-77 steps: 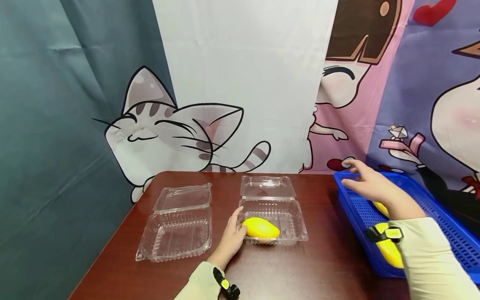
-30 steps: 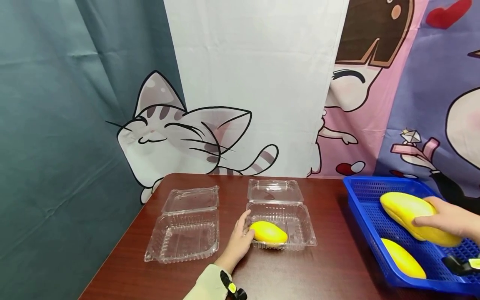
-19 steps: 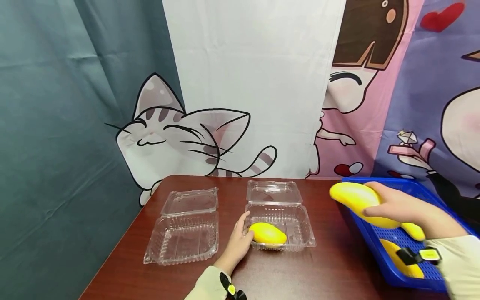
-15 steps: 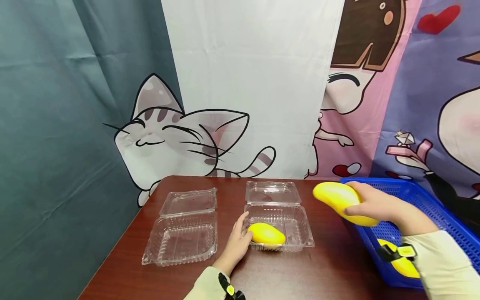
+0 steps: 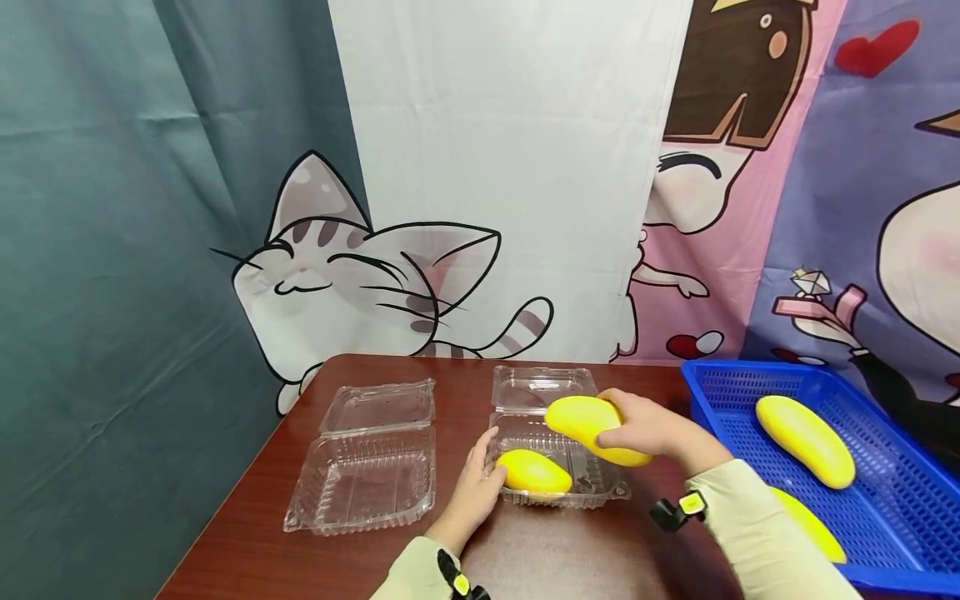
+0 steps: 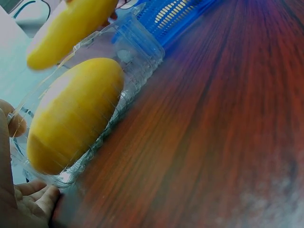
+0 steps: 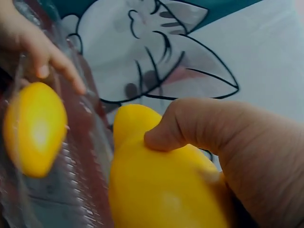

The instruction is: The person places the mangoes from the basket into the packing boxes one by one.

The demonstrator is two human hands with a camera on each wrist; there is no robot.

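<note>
My right hand (image 5: 645, 425) grips a yellow mango (image 5: 581, 419) and holds it above the right-hand clear plastic clamshell container (image 5: 592, 492), whose lid is folded back. In the right wrist view the thumb (image 7: 190, 126) presses on top of this mango. Another mango (image 5: 534, 472) lies inside that container at its front left. At the container's left side my left hand (image 5: 474, 483) holds the wall; in the left wrist view one fingertip (image 6: 16, 126) laps over the rim and other fingers (image 6: 38, 194) sit low by its base.
A second clamshell container (image 5: 367, 483), lid back and nothing in it, stands at the left of the brown table (image 5: 585, 558). On the right a blue basket (image 5: 705, 400) holds a long mango (image 5: 806, 442) and another mango (image 5: 810, 521). A printed curtain (image 5: 495, 167) hangs behind.
My right hand has reached into the blue basket, taken hold of a mango, lifted it and carried it left over the right-hand container. The left hand has stayed at that container's side.
</note>
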